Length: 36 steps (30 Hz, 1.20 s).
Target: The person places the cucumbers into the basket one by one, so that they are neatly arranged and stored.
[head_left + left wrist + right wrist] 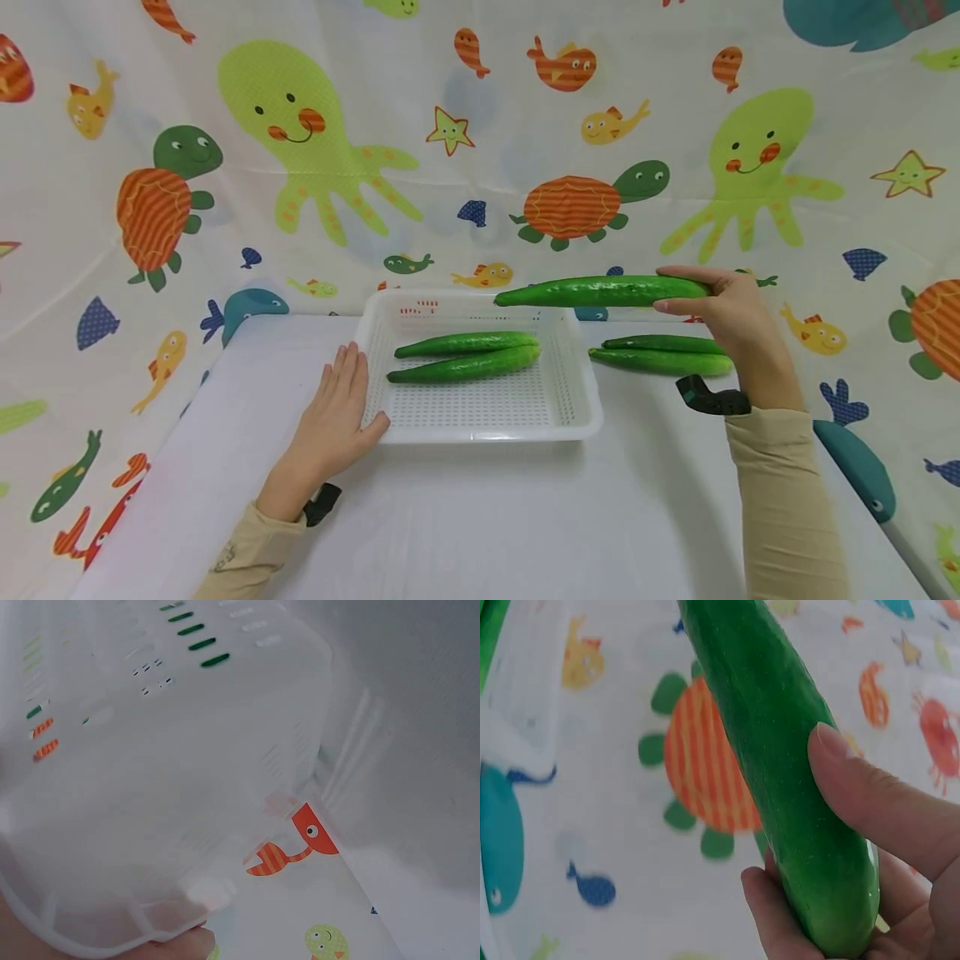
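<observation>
My right hand (723,308) grips a long green cucumber (600,292) by its right end, holding it level above the table. Its left tip overlaps the back right rim of a white plastic basket (480,434) in the head view. In the right wrist view the thumb lies along one side of the cucumber (780,750) and fingers wrap the other. Two more cucumbers (465,367) lie side by side in the basket. My left hand (333,408) rests against the basket's left rim, fingers straight; the left wrist view shows the basket wall (150,810) close up.
Two other cucumbers (663,361) lie on the white table (495,525), right of the basket and below my right hand. Behind the table hangs a cloth (465,150) printed with sea animals, which also shows along both sides.
</observation>
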Each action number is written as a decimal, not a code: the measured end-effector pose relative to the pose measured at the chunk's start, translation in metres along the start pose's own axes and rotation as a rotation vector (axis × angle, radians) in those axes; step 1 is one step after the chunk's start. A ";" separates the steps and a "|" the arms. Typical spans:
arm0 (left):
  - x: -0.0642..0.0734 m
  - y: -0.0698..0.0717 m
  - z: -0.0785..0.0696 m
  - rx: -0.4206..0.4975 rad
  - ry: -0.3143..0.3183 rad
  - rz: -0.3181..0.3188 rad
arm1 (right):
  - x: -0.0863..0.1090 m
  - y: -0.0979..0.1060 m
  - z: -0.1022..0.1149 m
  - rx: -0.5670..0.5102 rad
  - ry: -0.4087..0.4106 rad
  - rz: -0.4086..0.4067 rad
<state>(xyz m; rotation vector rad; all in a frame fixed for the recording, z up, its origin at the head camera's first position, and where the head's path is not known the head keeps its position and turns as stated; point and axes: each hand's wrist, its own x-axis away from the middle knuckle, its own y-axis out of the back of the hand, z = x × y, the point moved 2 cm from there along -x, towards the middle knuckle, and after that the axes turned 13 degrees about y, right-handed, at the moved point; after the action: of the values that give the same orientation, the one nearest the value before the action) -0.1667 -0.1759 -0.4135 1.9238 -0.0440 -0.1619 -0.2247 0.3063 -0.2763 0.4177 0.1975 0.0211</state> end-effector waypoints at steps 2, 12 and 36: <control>0.000 0.000 0.000 0.000 0.003 0.004 | -0.004 -0.016 0.008 -0.030 0.015 0.009; 0.000 -0.001 0.000 -0.006 0.005 0.006 | -0.021 -0.093 0.014 -0.085 0.030 0.087; 0.000 -0.001 0.002 0.013 -0.008 -0.006 | -0.039 -0.177 -0.016 0.031 -0.200 0.281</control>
<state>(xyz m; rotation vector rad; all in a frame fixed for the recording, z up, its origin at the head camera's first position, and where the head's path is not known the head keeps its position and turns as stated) -0.1666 -0.1770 -0.4152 1.9366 -0.0451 -0.1742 -0.2695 0.1483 -0.3553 0.4728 -0.0593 0.2520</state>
